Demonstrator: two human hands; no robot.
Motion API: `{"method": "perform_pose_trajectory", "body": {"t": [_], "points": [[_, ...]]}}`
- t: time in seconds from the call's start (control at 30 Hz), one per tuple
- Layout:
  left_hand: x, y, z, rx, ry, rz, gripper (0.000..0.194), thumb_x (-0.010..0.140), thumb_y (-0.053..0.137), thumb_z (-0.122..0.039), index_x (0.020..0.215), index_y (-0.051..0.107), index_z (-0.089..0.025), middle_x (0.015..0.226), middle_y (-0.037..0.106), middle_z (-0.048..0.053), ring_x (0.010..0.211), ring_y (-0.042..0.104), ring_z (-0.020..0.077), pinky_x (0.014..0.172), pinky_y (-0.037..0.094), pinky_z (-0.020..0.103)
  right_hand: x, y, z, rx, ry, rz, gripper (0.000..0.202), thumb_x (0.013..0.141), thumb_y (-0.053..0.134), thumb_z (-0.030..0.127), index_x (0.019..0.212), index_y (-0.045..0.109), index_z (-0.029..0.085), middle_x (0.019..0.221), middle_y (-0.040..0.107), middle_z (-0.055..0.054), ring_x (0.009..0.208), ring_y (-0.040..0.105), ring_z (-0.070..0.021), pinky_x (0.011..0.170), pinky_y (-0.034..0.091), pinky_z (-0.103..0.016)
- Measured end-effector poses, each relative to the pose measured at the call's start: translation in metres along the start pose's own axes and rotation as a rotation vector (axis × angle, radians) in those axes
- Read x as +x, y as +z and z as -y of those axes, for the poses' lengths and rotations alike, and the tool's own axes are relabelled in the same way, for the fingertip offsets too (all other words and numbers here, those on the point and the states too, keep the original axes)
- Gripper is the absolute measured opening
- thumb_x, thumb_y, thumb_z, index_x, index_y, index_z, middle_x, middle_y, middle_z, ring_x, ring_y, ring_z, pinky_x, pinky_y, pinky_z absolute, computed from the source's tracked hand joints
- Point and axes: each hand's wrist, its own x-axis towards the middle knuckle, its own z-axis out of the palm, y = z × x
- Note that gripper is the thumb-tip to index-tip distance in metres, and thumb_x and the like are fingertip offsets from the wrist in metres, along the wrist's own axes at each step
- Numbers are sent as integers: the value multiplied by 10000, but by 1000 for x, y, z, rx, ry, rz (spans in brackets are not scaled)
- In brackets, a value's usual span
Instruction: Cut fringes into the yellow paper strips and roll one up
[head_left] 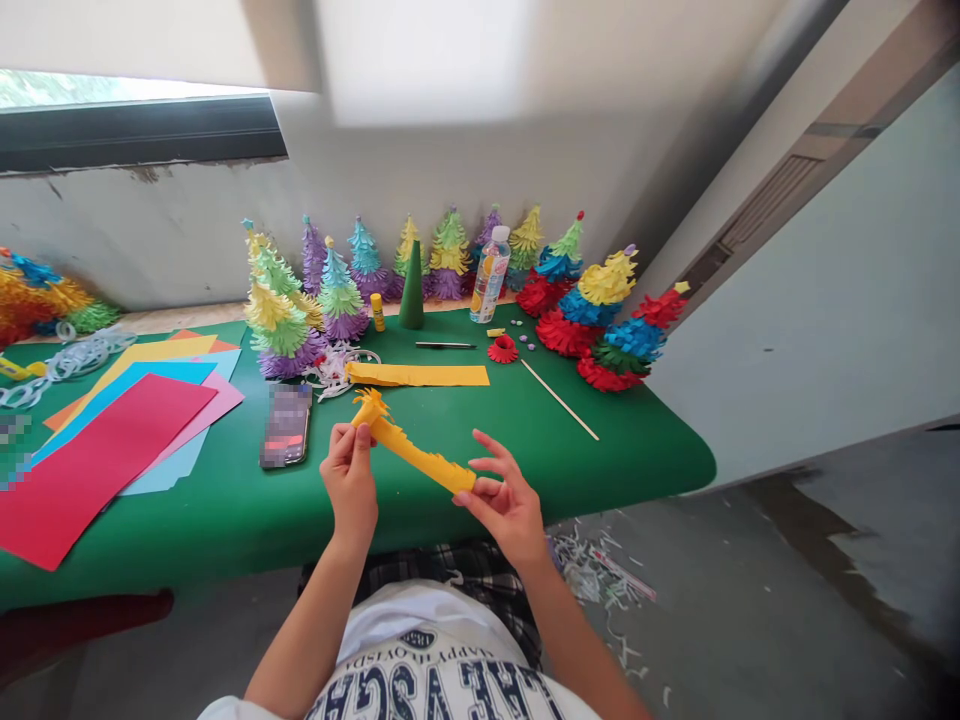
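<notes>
A fringed yellow paper strip (424,458) stretches between my two hands above the front of the green table. Its left end is coiled into a small roll with curled tips, and my left hand (351,480) pinches that roll between thumb and fingers. At the strip's other end my right hand (506,505) grips it with thumb and forefinger, the other fingers spread. Just beyond lies a second yellow strip (435,376), flat, with its left end folded. A red fringed paper ring (502,349) and a thin wooden stick (559,400) rest to the right.
Several fringed paper trees (452,255) line the back, around a green cone (412,290), a bottle (490,275) and a glue stick (377,312). A pen (445,346) lies mid-table. Leftward are a phone (286,427) and coloured paper sheets (112,460). Paper scraps (592,570) litter the floor.
</notes>
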Motion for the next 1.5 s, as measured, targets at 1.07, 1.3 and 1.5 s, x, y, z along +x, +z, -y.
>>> {"method": "perform_pose_trajectory", "body": {"t": [1.07, 1.3, 1.5], "points": [[-1, -16, -15, 636, 622, 1131, 254, 946, 418, -202, 759, 585, -164, 876, 533, 78, 785, 489, 164, 711, 451, 287, 41, -41, 63, -609, -479, -16, 104, 856, 609, 221, 842, 705, 260, 1022, 730, -31, 872, 677, -198, 742, 558, -341], [-12, -17, -34, 381, 430, 1287, 286, 960, 434, -273, 756, 598, -159, 1070, 505, 130, 959, 491, 199, 843, 465, 330, 54, -41, 35, -171, -145, -11, 118, 694, 764, 246, 787, 693, 233, 890, 745, -29, 679, 663, -152, 567, 529, -259], [-18, -13, -35, 69, 275, 1134, 408, 948, 446, -428, 720, 665, -170, 949, 578, 138, 844, 540, 208, 744, 484, 353, 42, -17, 16, 85, 174, 87, 109, 656, 774, 238, 713, 683, 214, 746, 734, -12, 725, 679, -164, 671, 552, -273]]}}
